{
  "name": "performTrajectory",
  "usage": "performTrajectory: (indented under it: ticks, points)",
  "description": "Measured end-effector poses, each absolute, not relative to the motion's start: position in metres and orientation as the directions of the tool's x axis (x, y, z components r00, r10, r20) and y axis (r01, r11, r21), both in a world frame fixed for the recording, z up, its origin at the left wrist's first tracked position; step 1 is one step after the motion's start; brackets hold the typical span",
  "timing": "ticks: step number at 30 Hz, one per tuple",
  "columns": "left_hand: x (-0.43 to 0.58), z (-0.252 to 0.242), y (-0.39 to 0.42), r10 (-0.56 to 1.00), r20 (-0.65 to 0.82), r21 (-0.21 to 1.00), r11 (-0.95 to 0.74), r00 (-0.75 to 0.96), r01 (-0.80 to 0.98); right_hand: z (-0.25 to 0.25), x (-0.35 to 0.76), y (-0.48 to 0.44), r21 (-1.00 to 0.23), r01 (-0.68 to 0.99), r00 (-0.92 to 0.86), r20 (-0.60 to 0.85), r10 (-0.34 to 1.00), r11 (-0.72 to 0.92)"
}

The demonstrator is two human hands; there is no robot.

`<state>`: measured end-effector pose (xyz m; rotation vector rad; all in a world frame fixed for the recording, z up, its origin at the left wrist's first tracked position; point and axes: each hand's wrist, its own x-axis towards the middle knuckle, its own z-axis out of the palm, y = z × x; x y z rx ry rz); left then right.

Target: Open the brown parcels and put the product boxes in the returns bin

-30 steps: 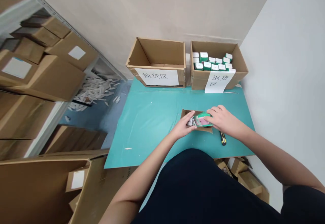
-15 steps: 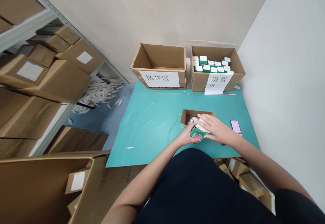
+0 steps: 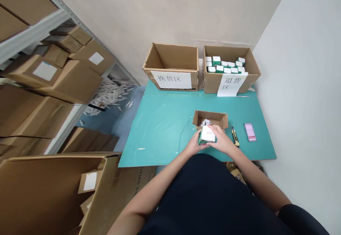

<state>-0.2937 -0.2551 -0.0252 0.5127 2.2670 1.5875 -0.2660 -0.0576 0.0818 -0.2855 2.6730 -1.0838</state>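
A small white and green box (image 3: 207, 134) is held between both hands near the table's front edge, its white face turned up. My left hand (image 3: 194, 143) grips its left side, and my right hand (image 3: 221, 140) wraps round its right side. Just beyond them stands a small open cardboard box (image 3: 214, 116) with crumpled white paper (image 3: 206, 122) inside. To the right of my right hand lies a yellow and black utility knife (image 3: 235, 137).
On the teal table (image 3: 160, 121), a phone (image 3: 249, 132) lies at the right. Behind stand a labelled carton (image 3: 170, 80) and another carton (image 3: 211, 85) holding several white and green boxes. Shelves of cardboard boxes (image 3: 77, 80) and a large open carton (image 3: 106, 181) are at the left.
My right hand has moved from over the top of the white and green box to its right side. The box now shows its white face, and the knife is uncovered.
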Motion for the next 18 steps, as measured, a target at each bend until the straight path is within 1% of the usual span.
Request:
performTrajectory:
  ticks: [3,5,8,12,18]
  points:
    - [-0.295,-0.031,-0.26,0.489,-0.043,0.948,0.296,-0.871,0.12,0.068,-0.266,-0.064,-0.693,-0.117,-0.944,-0.145,-0.296,0.712]
    - [-0.297,-0.034,-0.264,0.494,-0.056,0.943,0.312,-0.868,0.117,0.055,-0.266,-0.069,-0.688,-0.133,-0.94,-0.141,-0.312,0.713]
    - [-0.299,-0.04,-0.274,0.493,-0.118,0.926,0.369,-0.862,0.084,0.034,-0.265,-0.079,-0.686,-0.139,-0.932,-0.153,-0.328,0.715]
    - [-0.295,-0.052,-0.289,0.477,-0.207,0.895,0.445,-0.854,0.031,0.015,-0.265,-0.088,-0.688,-0.141,-0.904,-0.204,-0.377,0.712]
    - [-0.288,-0.074,-0.297,0.411,-0.251,0.876,0.481,-0.877,-0.025,0.001,-0.272,-0.092,-0.683,-0.162,-0.873,-0.238,-0.426,0.712]
